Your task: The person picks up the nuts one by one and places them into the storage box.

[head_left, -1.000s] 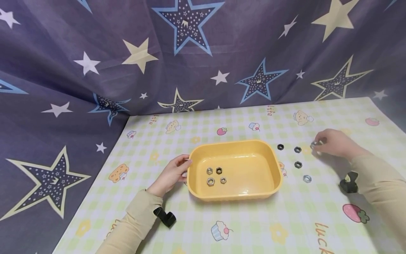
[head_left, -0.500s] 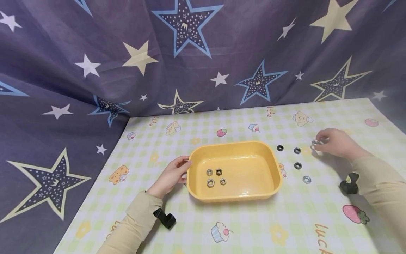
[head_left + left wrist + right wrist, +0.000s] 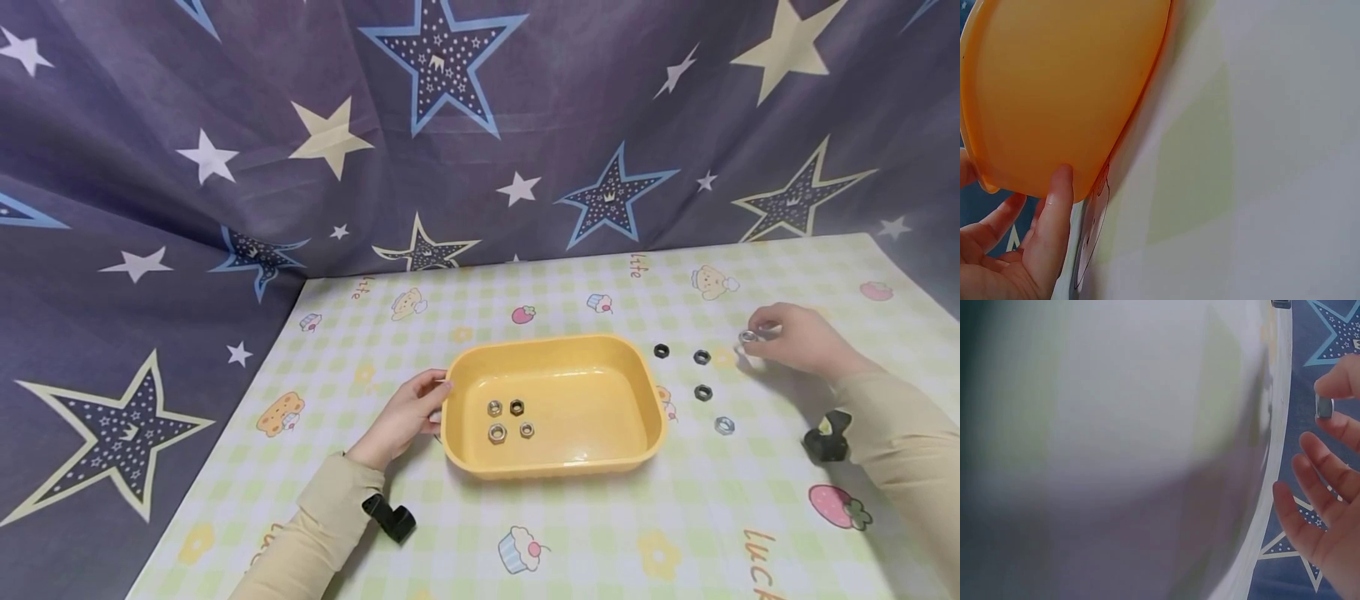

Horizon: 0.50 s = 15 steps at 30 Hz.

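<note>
The yellow plastic tray (image 3: 600,417) stands mid-table, with several hex nuts inside, among them a dark nut (image 3: 517,407) and a silver nut (image 3: 497,433). My left hand (image 3: 405,412) holds the tray's left end, its thumb (image 3: 1057,206) against the wall and other fingers at the rim. Right of the tray, my right hand (image 3: 798,337) pinches a silver nut (image 3: 1324,406) between thumb and index finger, above the cloth. In the right wrist view its other fingers are spread. Nearest to this hand on the table lies a dark nut (image 3: 701,357).
Between tray and right hand lie more loose nuts: a black nut (image 3: 661,351), a dark nut (image 3: 702,392) and a silver nut (image 3: 723,426). A checked tablecloth (image 3: 592,542) covers the table. A star-patterned curtain (image 3: 300,192) hangs behind and at the left.
Very little differs. The right hand's pinched nut has shifted slightly right and up in the head view, and the view itself has tilted a touch. The left hand stays on the tray.
</note>
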Motion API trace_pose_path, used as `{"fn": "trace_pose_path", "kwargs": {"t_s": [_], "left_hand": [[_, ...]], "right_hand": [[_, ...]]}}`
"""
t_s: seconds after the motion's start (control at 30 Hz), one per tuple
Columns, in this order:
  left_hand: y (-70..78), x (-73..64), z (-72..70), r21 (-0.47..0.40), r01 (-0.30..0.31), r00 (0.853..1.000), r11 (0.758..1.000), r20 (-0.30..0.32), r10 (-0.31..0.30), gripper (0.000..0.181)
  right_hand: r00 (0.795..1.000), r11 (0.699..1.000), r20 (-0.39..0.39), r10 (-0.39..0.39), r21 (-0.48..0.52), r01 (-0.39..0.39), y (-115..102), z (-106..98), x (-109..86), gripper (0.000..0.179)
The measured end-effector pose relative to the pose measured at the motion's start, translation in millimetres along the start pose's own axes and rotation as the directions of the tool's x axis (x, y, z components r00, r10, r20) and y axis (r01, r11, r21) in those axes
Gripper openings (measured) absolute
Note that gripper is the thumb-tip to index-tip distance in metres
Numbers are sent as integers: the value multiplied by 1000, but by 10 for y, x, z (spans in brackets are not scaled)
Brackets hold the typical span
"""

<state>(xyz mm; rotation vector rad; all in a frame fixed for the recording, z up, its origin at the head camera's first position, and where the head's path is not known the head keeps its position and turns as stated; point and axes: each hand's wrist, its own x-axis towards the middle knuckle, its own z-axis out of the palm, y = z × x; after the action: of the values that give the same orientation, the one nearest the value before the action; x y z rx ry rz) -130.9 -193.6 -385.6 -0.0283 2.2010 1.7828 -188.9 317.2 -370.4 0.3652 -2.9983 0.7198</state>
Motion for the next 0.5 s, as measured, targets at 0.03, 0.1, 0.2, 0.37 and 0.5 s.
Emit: {"fn": "trace_pose_path", "kwargs": {"t_s": [0.03,0.1,0.2,0.37,0.5], "left_hand": [[-2,0,2,-1,0,1000,1000,0,0,35],[-6,-1,5,0,1,1000,1000,-4,-1,35],[-8,-2,4,0,2,1000,1000,-6,-2,36],[-4,-4,1,-12,-1,1000,1000,-2,1,35],[-3,-10,3,-21,-2,1000,1000,2,2,35]], "right_hand": [[1000,1000,-3,-1,-2,1,3,1,-3,25],[1000,1000,-12,-6,-2,6,5,3,-12,24],[1000,1000,-25,-16,4,17,-1,-3,-21,22],[998,999,-49,-37,7,37,-33,-25,-27,19],[997,999,-66,-47,-5,46,-65,-35,-32,19]]}}
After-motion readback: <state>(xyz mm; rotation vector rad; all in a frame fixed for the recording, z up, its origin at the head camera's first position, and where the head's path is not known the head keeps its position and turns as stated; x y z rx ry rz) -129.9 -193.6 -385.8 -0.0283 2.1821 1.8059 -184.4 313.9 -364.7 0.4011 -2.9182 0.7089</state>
